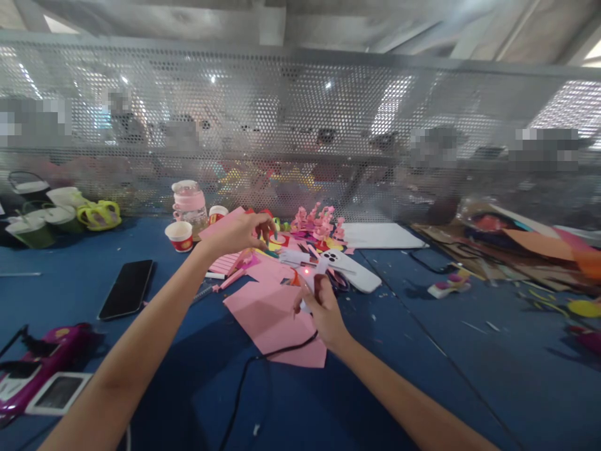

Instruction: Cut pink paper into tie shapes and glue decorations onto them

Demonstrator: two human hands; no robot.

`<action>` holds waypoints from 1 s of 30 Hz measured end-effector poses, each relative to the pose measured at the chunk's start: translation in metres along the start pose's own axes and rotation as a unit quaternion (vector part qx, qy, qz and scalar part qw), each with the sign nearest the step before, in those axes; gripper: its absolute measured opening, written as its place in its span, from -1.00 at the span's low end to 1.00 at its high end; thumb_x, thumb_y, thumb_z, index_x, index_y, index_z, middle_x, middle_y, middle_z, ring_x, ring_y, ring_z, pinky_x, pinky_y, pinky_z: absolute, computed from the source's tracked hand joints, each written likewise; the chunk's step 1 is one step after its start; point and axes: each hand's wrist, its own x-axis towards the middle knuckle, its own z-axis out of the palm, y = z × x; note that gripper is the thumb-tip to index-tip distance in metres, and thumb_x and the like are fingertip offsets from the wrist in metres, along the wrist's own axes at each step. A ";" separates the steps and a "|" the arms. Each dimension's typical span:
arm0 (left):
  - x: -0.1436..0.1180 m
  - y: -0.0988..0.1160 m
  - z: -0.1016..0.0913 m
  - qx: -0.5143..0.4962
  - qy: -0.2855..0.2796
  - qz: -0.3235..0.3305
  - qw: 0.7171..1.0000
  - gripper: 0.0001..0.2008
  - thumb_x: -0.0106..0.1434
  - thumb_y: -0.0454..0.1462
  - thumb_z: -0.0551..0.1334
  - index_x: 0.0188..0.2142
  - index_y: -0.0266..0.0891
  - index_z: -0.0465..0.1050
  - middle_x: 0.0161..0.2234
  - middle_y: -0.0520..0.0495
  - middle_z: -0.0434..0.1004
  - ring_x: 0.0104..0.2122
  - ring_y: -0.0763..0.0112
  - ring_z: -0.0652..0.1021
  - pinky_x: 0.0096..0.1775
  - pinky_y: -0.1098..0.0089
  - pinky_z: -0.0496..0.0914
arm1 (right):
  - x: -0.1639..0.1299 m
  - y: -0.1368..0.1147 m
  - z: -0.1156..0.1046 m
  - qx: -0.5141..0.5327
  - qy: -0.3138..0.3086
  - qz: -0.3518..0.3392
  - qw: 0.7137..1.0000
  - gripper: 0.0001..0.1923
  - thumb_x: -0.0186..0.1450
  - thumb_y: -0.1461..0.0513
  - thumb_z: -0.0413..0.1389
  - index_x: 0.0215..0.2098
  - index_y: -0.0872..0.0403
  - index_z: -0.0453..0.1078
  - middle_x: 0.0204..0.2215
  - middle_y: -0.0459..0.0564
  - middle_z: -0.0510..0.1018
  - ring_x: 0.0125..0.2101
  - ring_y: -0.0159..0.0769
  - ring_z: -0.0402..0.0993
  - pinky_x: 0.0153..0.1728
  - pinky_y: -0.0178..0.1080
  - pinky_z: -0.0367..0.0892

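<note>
My right hand (323,310) grips a corded glue gun (313,275) over the pink sheet (277,319) on the counter (422,351); my left hand (244,232) pinches a small piece beyond the sheet. I'd steady the nozzle, keeping fingers clear.

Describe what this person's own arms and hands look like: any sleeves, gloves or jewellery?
Both arms are bare to the frame's edge, with no sleeves showing. The left hand and the right hand wear no gloves. No watch, bracelet or ring is visible on wrists or fingers, though the picture is too soft to rule out something small.
</note>
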 end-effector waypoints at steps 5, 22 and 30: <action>0.000 -0.006 0.001 -0.023 -0.015 0.004 1.000 -0.73 -0.02 -0.39 0.24 -0.26 -0.21 0.38 -0.44 0.04 0.44 -0.41 0.47 0.44 -0.39 0.49 0.28 | 0.000 0.001 -0.001 0.008 -0.006 0.003 1.000 -0.65 0.11 0.03 0.10 -0.30 0.01 0.08 -0.64 -0.30 0.30 -0.72 -0.49 0.28 -0.67 -0.34 0.26; -0.004 -0.015 -0.012 -0.144 0.057 -0.013 0.988 -0.79 -0.04 -0.31 0.25 -0.35 -0.29 0.36 -0.46 -0.01 0.44 -0.46 0.52 0.43 -0.39 0.47 0.32 | 0.002 0.003 -0.001 0.013 0.020 0.031 0.999 -0.64 0.10 0.03 0.12 -0.36 0.01 0.05 -0.74 -0.34 0.31 -0.74 -0.47 0.30 -0.67 -0.34 0.29; 0.010 -0.028 -0.006 -0.162 0.398 0.027 0.902 -0.85 0.09 -0.19 0.18 -0.45 -0.23 0.27 -0.51 0.05 0.35 -0.47 0.52 0.39 -0.39 0.47 0.31 | 0.004 0.010 -0.001 0.025 0.055 0.036 0.998 -0.64 0.07 0.05 0.13 -0.33 0.01 0.08 -0.69 -0.34 0.31 -0.76 -0.50 0.29 -0.72 -0.36 0.27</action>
